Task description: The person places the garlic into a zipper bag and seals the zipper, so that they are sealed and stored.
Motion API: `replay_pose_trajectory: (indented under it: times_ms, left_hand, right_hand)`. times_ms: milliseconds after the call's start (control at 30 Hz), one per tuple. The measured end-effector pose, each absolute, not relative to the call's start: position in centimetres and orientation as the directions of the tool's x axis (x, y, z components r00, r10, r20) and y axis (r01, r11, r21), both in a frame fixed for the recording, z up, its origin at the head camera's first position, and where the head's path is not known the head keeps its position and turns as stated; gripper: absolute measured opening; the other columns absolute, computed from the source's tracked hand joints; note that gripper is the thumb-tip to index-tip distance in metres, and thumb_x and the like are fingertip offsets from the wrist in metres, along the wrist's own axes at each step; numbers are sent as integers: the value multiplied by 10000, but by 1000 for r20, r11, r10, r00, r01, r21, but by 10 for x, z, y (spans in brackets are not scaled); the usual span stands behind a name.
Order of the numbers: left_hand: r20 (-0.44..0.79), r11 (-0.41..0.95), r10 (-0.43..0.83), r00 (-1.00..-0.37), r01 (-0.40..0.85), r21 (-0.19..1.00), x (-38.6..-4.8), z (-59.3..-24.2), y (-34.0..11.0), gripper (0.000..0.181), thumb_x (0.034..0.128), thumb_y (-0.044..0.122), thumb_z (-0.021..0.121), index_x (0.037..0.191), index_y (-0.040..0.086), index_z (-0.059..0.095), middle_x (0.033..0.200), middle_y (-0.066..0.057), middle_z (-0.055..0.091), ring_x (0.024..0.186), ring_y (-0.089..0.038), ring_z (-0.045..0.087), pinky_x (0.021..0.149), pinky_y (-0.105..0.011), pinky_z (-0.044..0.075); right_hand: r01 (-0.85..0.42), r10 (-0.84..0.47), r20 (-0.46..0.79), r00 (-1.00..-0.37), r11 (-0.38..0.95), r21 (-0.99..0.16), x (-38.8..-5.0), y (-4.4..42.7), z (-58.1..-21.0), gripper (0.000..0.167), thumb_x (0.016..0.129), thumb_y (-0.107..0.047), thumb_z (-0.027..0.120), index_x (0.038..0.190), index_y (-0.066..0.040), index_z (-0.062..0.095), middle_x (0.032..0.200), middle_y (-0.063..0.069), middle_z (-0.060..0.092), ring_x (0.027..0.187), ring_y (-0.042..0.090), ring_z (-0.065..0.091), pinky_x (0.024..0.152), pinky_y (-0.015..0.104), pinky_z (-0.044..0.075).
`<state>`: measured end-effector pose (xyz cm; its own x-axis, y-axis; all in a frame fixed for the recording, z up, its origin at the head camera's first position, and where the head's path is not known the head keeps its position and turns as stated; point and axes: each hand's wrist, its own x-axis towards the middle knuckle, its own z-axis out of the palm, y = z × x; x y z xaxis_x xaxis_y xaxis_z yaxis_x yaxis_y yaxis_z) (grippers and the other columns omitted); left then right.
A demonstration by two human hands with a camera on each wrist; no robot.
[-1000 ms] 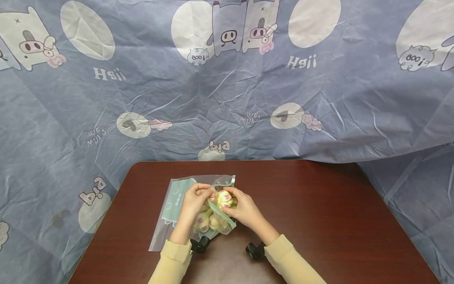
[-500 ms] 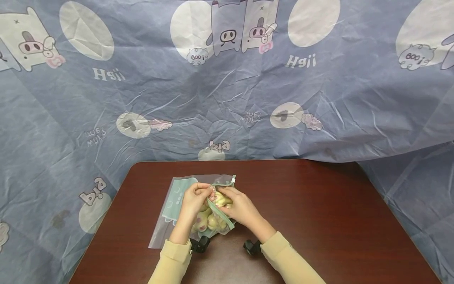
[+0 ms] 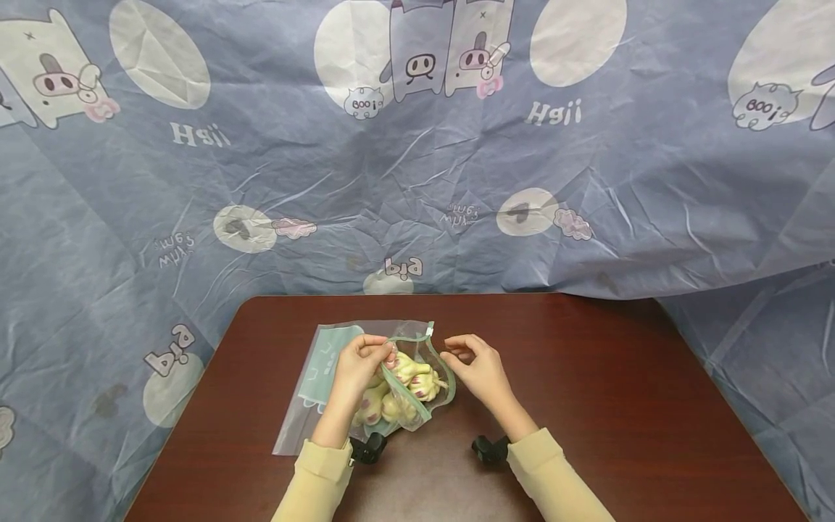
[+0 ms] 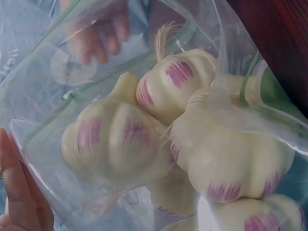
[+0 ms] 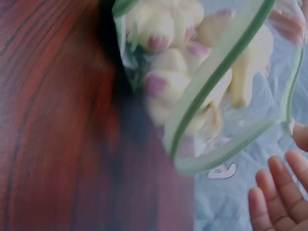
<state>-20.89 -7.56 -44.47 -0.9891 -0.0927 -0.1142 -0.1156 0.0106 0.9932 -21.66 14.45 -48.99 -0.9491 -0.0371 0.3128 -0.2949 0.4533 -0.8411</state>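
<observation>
In the head view my left hand [image 3: 352, 370] pinches the near-left edge of a clear zip bag [image 3: 417, 418] with a green strip along its gaping mouth. Purple-streaked garlic bulbs [image 3: 425, 386], several of them, lie inside; the left wrist view shows these bulbs [image 4: 115, 139] close up through the plastic. Just right of the mouth is my right hand [image 3: 481, 370], holding nothing, its fingers loosely bent. In the right wrist view its fingers [image 5: 284, 195] are extended beside the green-edged rim [image 5: 226, 151]. Whether the thumb touches that rim I cannot tell.
A light green panel [image 3: 326, 366] with a drawn face and white loops shows on the clear plastic left of the garlic. All this rests on a dark red-brown table [image 3: 620, 406]. Behind hangs a blue cartoon-printed cloth [image 3: 417, 174].
My right hand brought a garlic bulb into the bag's mouth, let go of it and drew back to the right. The bag's mouth now gapes wider. My left hand has stayed in place.
</observation>
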Motion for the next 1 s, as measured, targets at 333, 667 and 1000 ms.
replay_pose_trajectory:
  times_ms: [333,667,1000]
  left_hand:
    - [-114,-36,-85,-990,-111,993,-209,-446,-76,222,903,46,668,1083,-59,590,750,30,706,608,-40,654,584,-159,506]
    - [-99,-13,-109,-989,-98,995,-209,-445,-77,219,897,54,687,1066,-53,600,747,-8,707,596,-62,646,610,-185,547]
    - [-68,10,-145,-987,-70,998,-208,-434,-78,223,896,74,698,1057,-51,607,766,-25,723,608,-49,647,630,-191,560]
  right_hand:
    - [-46,-58,18,-998,523,-851,-213,152,-520,228,929,-225,692,1103,-79,702,983,53,739,820,192,715,685,294,565]
    - [-18,-33,3,-999,487,-873,-212,146,-514,126,937,-153,668,984,-40,701,803,61,738,612,228,694,589,255,542]
    - [-19,-32,6,-999,396,-918,-214,138,-474,150,928,-160,677,988,-27,711,814,82,741,676,323,698,619,305,562]
